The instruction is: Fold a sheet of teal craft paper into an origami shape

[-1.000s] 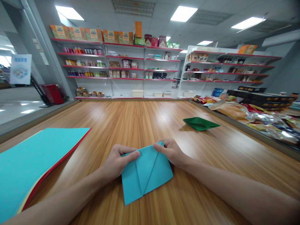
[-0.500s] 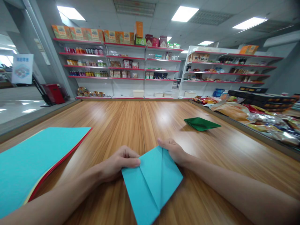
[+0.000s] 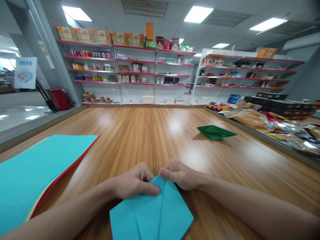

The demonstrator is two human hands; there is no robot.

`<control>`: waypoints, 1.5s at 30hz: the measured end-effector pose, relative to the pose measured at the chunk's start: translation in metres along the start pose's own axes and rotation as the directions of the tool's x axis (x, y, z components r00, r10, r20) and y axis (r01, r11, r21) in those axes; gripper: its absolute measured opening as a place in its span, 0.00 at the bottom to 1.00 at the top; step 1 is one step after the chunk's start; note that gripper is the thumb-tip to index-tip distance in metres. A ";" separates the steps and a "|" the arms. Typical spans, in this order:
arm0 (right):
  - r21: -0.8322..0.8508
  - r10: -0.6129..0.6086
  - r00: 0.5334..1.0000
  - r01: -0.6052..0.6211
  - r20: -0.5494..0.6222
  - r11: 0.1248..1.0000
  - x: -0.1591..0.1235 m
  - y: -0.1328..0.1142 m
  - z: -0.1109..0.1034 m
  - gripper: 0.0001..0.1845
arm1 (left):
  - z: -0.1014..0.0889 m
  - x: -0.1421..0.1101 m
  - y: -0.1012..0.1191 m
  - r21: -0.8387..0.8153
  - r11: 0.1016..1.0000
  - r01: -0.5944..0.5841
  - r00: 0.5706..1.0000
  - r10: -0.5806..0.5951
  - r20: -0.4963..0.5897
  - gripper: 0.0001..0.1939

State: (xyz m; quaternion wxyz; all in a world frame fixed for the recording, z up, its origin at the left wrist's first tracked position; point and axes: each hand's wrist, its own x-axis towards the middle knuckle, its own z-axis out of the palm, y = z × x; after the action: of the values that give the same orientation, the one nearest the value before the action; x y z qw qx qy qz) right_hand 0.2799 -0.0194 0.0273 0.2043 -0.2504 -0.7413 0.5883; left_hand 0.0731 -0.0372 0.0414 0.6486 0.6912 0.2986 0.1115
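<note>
A folded sheet of light blue paper [image 3: 149, 216] is held between both hands near the front of the wooden table [image 3: 130, 133]. Crease lines run down it from a corner at the top, and its lower edge is cut off by the frame. My left hand [image 3: 136, 182] is closed on its upper left edge, thumb lying on top. At the top corner my right hand [image 3: 181, 175] pinches the paper between thumb and curled fingers. The fingers beneath the sheet are hidden.
Stacked sheets of coloured paper [image 3: 45, 166], light blue on top, lie at the left. A folded green paper piece [image 3: 216, 132] sits right of centre. Bagged snacks [image 3: 250, 116] and black boxes [image 3: 280, 105] line the right side. Stocked shelves [image 3: 135, 73] stand beyond the table.
The blue paper has turned and come closer to me, one corner now pointing away. My left hand has slid further onto it, and my right hand has moved to grip the top corner.
</note>
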 end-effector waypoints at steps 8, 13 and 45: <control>0.201 0.075 0.984 -0.042 -0.159 0.979 0.002 0.004 0.006 0.33 | -0.003 0.001 -0.006 -0.020 0.999 -0.039 0.998 0.040 0.053 0.23; 0.431 0.130 0.950 0.006 -0.285 0.902 0.006 0.013 0.002 0.30 | -0.001 0.003 -0.014 -0.116 0.993 -0.035 0.998 0.030 -0.050 0.23; 0.453 0.078 0.945 0.079 -0.317 0.888 0.007 0.009 0.012 0.23 | 0.012 0.015 -0.011 -0.326 0.901 -0.285 0.850 0.081 -0.520 0.19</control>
State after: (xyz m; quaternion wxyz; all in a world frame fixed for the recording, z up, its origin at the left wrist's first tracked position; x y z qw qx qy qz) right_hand 0.2685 -0.0221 0.0156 0.3776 -0.2885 -0.5367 0.6973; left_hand 0.0888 -0.0394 0.0261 0.6610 0.5214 0.3574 0.4043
